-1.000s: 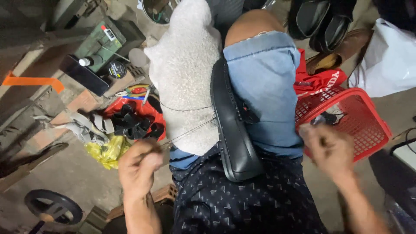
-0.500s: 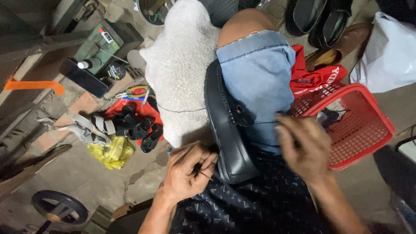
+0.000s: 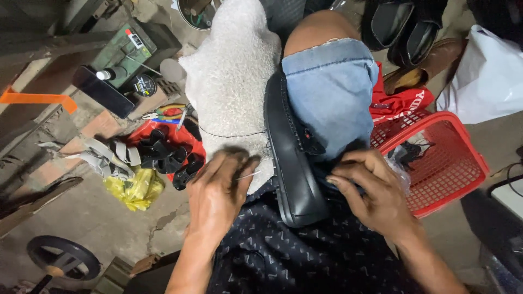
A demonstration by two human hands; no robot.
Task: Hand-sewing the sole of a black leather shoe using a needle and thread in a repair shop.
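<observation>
The black shoe [image 3: 291, 158] lies on its side in the person's lap, wedged between the white fluffy cloth [image 3: 231, 81] over one knee and the blue denim knee [image 3: 329, 87]. Its long axis runs up-and-down in the picture: one end points away toward the knees, the other end sits close to the body.

Left hand [image 3: 218, 198] is just left of the shoe, near its lower half, resting on the fluffy cloth. Its fingers are pinched narrow on a thin needle [image 3: 248, 175], tip pointing right, toward the shoe's sole edge. A thin thread [image 3: 229, 135] loops across the cloth above that hand.

Right hand [image 3: 376, 193] is on the other side of the shoe, fingers curled and pressed vs. the shoe's upper, near the denim. Can't tell if it pinches anything; fingertips are tucked out of sight.

So the shoe sits between both hands. Left hand w/ the needle is the nearer one to the sole edge, almost touching it.

Around: a red basket [image 3: 457, 163] to the right, black rubber pieces [image 3: 166, 155] on a red sheet and a yellow bag [image 3: 133, 188] on the floor [image 3: 87, 218] to the left.
</observation>
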